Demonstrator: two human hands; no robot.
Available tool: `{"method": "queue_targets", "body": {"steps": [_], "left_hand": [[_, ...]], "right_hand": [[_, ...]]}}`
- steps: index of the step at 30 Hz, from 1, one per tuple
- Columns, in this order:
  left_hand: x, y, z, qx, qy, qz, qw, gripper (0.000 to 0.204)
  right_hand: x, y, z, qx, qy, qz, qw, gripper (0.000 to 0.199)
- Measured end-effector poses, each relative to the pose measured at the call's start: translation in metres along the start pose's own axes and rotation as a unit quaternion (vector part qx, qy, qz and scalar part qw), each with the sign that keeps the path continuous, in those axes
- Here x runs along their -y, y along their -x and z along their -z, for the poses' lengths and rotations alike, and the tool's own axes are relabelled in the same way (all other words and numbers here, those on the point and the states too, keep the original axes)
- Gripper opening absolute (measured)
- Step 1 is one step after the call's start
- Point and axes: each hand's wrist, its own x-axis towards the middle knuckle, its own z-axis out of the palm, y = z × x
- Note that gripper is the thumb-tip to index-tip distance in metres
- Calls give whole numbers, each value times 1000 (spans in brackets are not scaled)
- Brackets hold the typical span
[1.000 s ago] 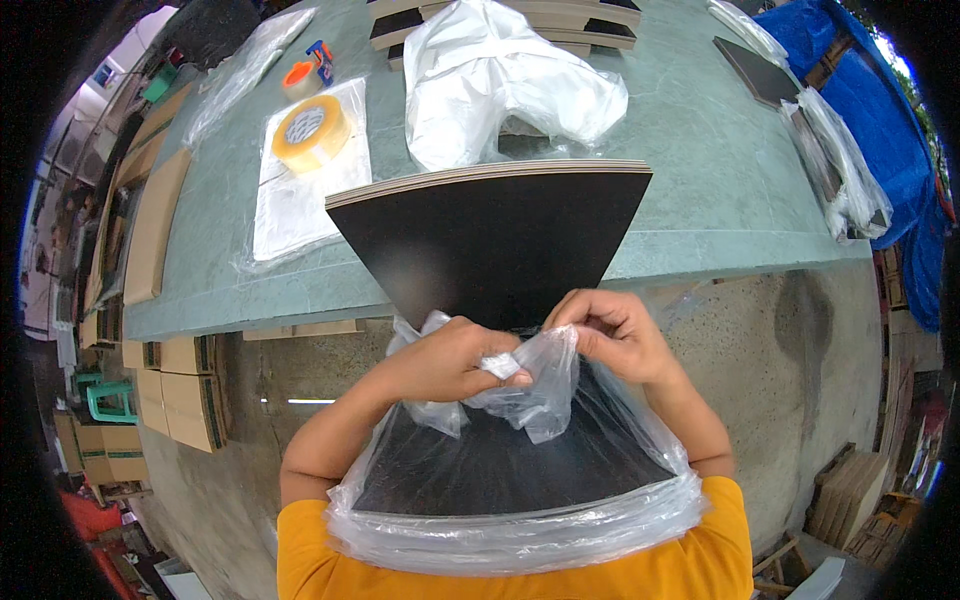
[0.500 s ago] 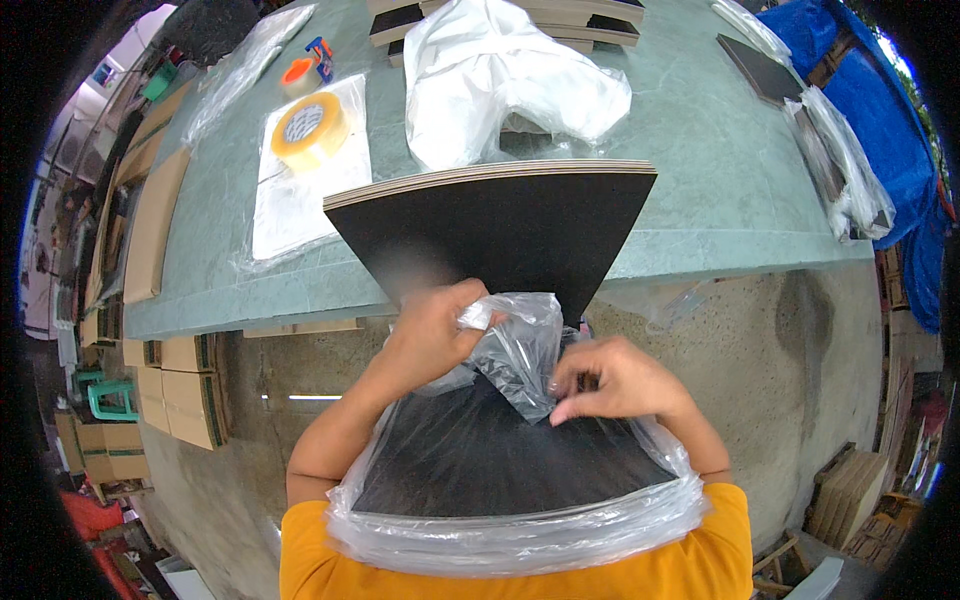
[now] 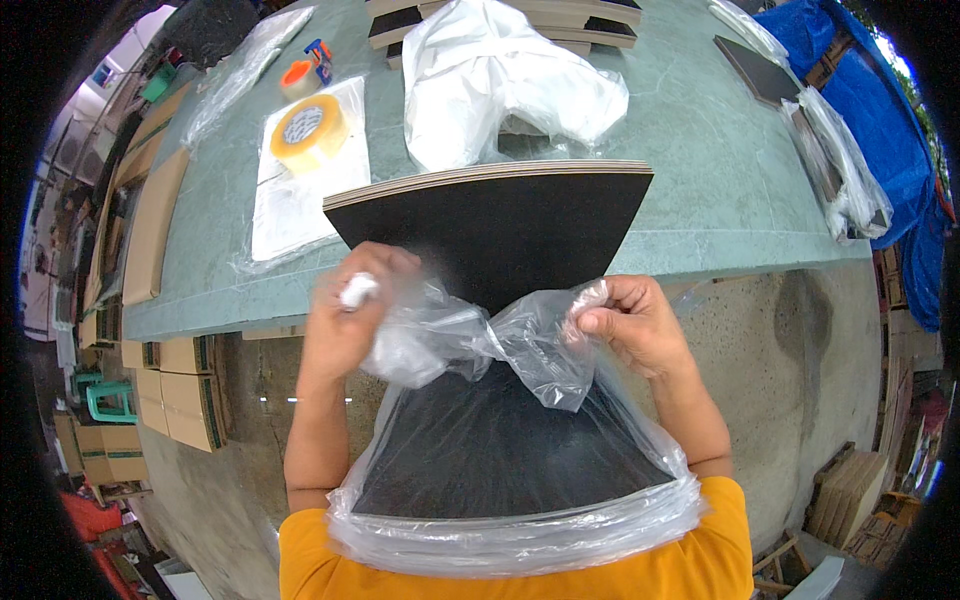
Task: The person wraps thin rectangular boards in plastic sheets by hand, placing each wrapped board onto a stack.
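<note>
My left hand [image 3: 350, 310], a little blurred, is closed around one gathered end of a clear plastic bag [image 3: 555, 365]; a white wad of it shows between the fingers. Pinched in my right hand [image 3: 640, 325] is the other end. Between them the plastic crosses in a tight twist. Below, the bag spreads over a dark panel [image 3: 500, 450] that lies close against my front, its folds bunched along the near edge. Just beyond the hands rises a stack of thin black boards [image 3: 490, 225], leaning at the table's edge; its lower part is hidden by the plastic.
On the green table [image 3: 700, 190] are a roll of clear tape [image 3: 310, 132] on a white packet [image 3: 290, 215], an orange tape roll [image 3: 298, 80], a white plastic bag [image 3: 500, 85] and more boards [image 3: 590, 22]. Cartons [image 3: 180, 405] stand left below; a blue tarp [image 3: 900, 150] hangs right.
My hands have moved apart, the left one leftward and up, the right one rightward and up. The right hand now grips the plastic, which is drawn out between them with a twist midway.
</note>
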Motion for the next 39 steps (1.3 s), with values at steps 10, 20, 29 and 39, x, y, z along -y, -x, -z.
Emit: {"method": "queue_targets", "body": {"steps": [10,20,29,39], "left_hand": [[-35,-3,-70,189,-45,125,973,20],[-15,2,-65,178,-66,93,977,18],[-6,9,26,-13,-345,159,925,12],[-49,13,-67,315,-133,33,939,19]], "right_hand": [[-15,-10,-30,21,55,21,998,17],[-13,-12,-16,27,50,36,998,22],[3,4,16,10,-125,53,991,19],[52,3,-50,-41,176,373,910,27]]}}
